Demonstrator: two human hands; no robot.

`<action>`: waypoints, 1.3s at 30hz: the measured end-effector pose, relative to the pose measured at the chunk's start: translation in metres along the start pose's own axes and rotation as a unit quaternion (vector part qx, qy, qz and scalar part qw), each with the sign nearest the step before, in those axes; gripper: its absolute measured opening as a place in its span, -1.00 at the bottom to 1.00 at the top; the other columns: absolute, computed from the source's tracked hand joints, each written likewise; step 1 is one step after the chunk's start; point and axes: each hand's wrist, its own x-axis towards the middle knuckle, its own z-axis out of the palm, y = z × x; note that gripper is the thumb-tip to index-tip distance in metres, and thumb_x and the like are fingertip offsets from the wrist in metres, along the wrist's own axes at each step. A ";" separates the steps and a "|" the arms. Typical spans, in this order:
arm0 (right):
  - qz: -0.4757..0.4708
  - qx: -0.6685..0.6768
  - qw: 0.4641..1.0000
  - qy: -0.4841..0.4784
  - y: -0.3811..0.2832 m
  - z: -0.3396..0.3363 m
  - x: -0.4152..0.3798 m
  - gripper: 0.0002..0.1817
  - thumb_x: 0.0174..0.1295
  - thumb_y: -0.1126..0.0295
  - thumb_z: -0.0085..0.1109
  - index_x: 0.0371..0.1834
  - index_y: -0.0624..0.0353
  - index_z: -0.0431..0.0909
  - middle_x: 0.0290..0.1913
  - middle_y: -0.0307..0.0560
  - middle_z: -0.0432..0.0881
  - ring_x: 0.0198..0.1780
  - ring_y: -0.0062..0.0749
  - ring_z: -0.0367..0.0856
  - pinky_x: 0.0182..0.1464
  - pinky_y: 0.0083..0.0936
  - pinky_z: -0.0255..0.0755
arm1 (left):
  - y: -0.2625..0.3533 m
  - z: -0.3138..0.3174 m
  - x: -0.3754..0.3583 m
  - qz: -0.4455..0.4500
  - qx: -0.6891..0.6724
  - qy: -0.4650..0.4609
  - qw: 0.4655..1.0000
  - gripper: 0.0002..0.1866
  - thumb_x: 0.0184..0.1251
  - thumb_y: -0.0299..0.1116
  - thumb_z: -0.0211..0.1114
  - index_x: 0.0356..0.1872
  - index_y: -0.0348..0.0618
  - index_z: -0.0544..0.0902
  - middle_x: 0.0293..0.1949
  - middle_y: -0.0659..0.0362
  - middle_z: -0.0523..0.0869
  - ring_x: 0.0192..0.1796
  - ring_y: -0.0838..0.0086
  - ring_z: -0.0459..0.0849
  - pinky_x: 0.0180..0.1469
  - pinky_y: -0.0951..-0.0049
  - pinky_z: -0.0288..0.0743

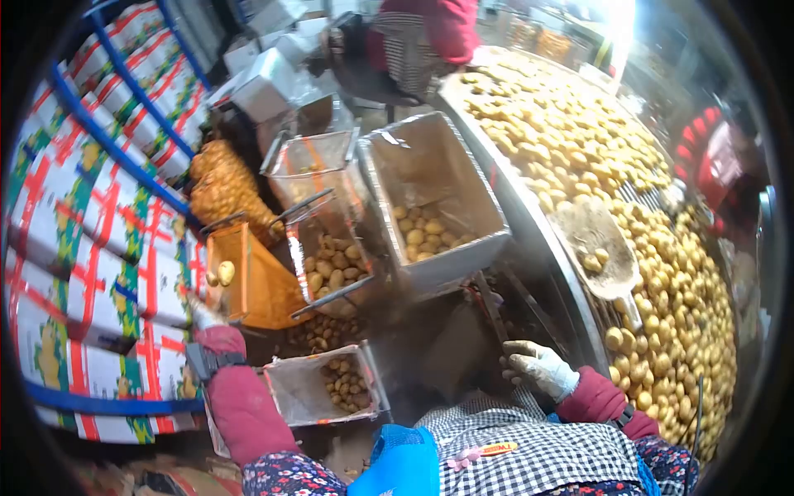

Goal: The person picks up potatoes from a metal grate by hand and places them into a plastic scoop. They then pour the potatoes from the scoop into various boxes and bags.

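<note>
My left hand [207,314], in a pale glove, reaches out beside the orange crate [265,285] at the left; its fingers are too blurred to read. Two potatoes [225,273] show just beyond it, at the crate's left side. My right hand [539,368], in a dirty white glove, is over the dark gap beside the table's metal rim [571,285], fingers apart and nothing in them. On the potato heap [678,306] rests a scoop [608,264] with several potatoes in it. A lined box [318,384] with potatoes stands between my arms.
Taped white cartons [103,273] are stacked at the left behind blue rails [124,157]. A large lined box [438,198] and a smaller one [331,264] hold potatoes. A full net sack [227,186] stands behind. Co-workers are at the top [422,41] and right [719,161].
</note>
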 end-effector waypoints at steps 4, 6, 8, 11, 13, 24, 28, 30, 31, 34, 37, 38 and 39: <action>0.008 -0.064 0.998 0.022 0.002 -0.008 -0.012 -0.44 0.45 0.26 0.19 0.46 0.16 0.34 0.10 -0.13 0.66 -0.06 -0.53 0.66 -0.07 -0.58 0.57 | -0.050 0.082 -0.101 0.020 0.168 -0.065 0.983 -0.30 0.42 0.22 0.14 0.47 0.16 0.32 0.28 0.05 0.47 -0.21 0.28 0.67 -0.27 0.42 0.58; -0.016 -0.129 0.991 0.020 0.003 -0.010 -0.019 -0.41 0.43 0.24 0.22 0.46 0.20 0.33 0.09 -0.11 0.66 -0.01 -0.55 0.65 -0.04 -0.58 0.57 | -0.063 0.132 -0.160 0.013 0.230 -0.335 0.914 -0.36 0.48 0.09 0.16 0.45 -0.01 0.37 0.28 0.05 0.48 -0.21 0.35 0.68 -0.20 0.49 0.57; -0.070 -0.050 0.995 -0.044 0.021 -0.023 -0.013 -0.42 0.42 0.11 0.17 0.44 0.12 0.41 0.18 -0.04 0.64 0.12 -0.41 0.59 0.17 -0.41 0.50 | -0.047 0.178 -0.274 0.031 0.274 -0.557 0.783 -0.39 0.53 -0.03 0.18 0.42 -0.22 0.38 0.17 0.08 0.58 -0.20 0.43 0.69 -0.15 0.57 0.57; -0.128 -0.125 0.984 -0.019 0.012 -0.020 -0.023 -0.43 0.43 0.14 0.18 0.41 0.20 0.41 0.17 -0.01 0.65 0.16 -0.33 0.61 0.23 -0.38 0.49 | -0.013 0.227 -0.419 0.205 0.319 -0.750 0.542 -0.41 0.54 -0.08 0.19 0.35 -0.36 0.43 -0.09 0.09 0.71 -0.28 0.47 0.71 -0.23 0.55 0.59; -0.139 -0.069 0.987 -0.053 0.030 -0.034 -0.009 -0.43 0.43 0.15 0.17 0.42 0.21 0.41 0.21 0.01 0.63 0.21 -0.30 0.58 0.28 -0.37 0.45 | 0.010 0.259 -0.500 0.220 0.195 -0.874 0.388 -0.44 0.56 -0.12 0.14 0.33 -0.42 0.43 -0.20 0.04 0.75 -0.31 0.45 0.71 -0.29 0.51 0.59; -0.431 -0.076 0.778 0.450 -0.031 -0.152 -0.088 -0.37 0.33 0.38 0.27 0.44 0.35 0.32 0.28 0.08 0.51 0.28 -0.27 0.49 0.30 -0.39 0.41 | -0.046 0.289 -0.670 0.143 -0.080 -0.896 0.412 -0.58 0.23 -0.37 0.39 0.09 -0.32 0.58 -0.44 0.09 0.62 -0.50 0.27 0.62 -0.47 0.39 0.51; -0.250 -0.335 0.764 0.491 -0.026 -0.190 -0.084 -0.19 0.12 0.33 0.33 0.50 0.20 0.27 0.35 0.19 0.44 0.37 0.01 0.42 0.38 -0.19 0.34 | -0.086 0.311 -0.689 0.132 -0.072 -0.935 0.321 -0.54 0.22 -0.33 0.40 0.13 -0.29 0.58 -0.44 0.13 0.62 -0.49 0.29 0.63 -0.46 0.39 0.52; -0.201 -0.362 0.795 0.443 -0.024 -0.194 -0.079 -0.19 0.15 0.18 0.30 0.50 0.11 0.28 0.30 0.18 0.50 0.24 0.13 0.49 0.27 -0.13 0.39 | -0.090 0.305 -0.699 0.049 -0.056 -0.922 0.379 -0.48 0.22 -0.29 0.41 0.21 -0.17 0.57 -0.39 0.19 0.66 -0.45 0.34 0.68 -0.44 0.39 0.54; -0.263 -0.437 0.729 0.457 -0.015 -0.194 -0.069 -0.24 0.18 0.11 0.24 0.48 0.07 0.30 0.18 0.15 0.56 0.13 0.08 0.55 0.23 -0.12 0.41 | -0.091 0.313 -0.701 0.040 -0.040 -0.933 0.355 -0.48 0.24 -0.27 0.38 0.22 -0.19 0.55 -0.37 0.17 0.66 -0.44 0.34 0.69 -0.43 0.40 0.54; -0.222 -0.472 0.751 0.404 -0.012 -0.188 -0.060 -0.25 0.24 0.16 0.22 0.50 0.10 0.24 0.03 0.09 0.58 -0.02 -0.04 0.62 0.04 -0.15 0.50 | -0.106 0.330 -0.703 0.048 -0.028 -0.956 0.288 -0.46 0.31 -0.21 0.29 0.26 -0.25 0.50 -0.29 0.10 0.67 -0.41 0.33 0.70 -0.41 0.41 0.54; -0.147 -0.451 0.807 0.353 -0.015 -0.190 -0.051 -0.27 0.32 0.14 0.13 0.56 0.01 0.17 0.02 0.10 0.60 -0.06 -0.07 0.67 -0.07 -0.19 0.58 | -0.113 0.340 -0.705 0.039 -0.016 -0.966 0.257 -0.43 0.39 -0.15 0.20 0.30 -0.31 0.45 -0.21 0.02 0.69 -0.38 0.33 0.71 -0.39 0.42 0.55; -0.123 -0.439 0.819 0.348 -0.017 -0.191 -0.049 -0.27 0.32 0.15 0.14 0.55 -0.02 0.18 -0.02 0.09 0.62 -0.11 -0.05 0.68 -0.10 -0.18 0.59 | -0.113 0.345 -0.705 0.037 -0.009 -0.969 0.242 -0.42 0.41 -0.13 0.17 0.31 -0.33 0.44 -0.18 0.00 0.69 -0.37 0.33 0.71 -0.38 0.42 0.55; -0.100 -0.426 0.832 0.343 -0.020 -0.193 -0.048 -0.28 0.31 0.15 0.14 0.55 -0.04 0.19 -0.07 0.08 0.64 -0.16 -0.03 0.69 -0.13 -0.16 0.59 | -0.114 0.351 -0.703 0.038 0.000 -0.971 0.234 -0.41 0.44 -0.11 0.15 0.33 -0.35 0.42 -0.15 -0.03 0.70 -0.36 0.33 0.72 -0.38 0.43 0.55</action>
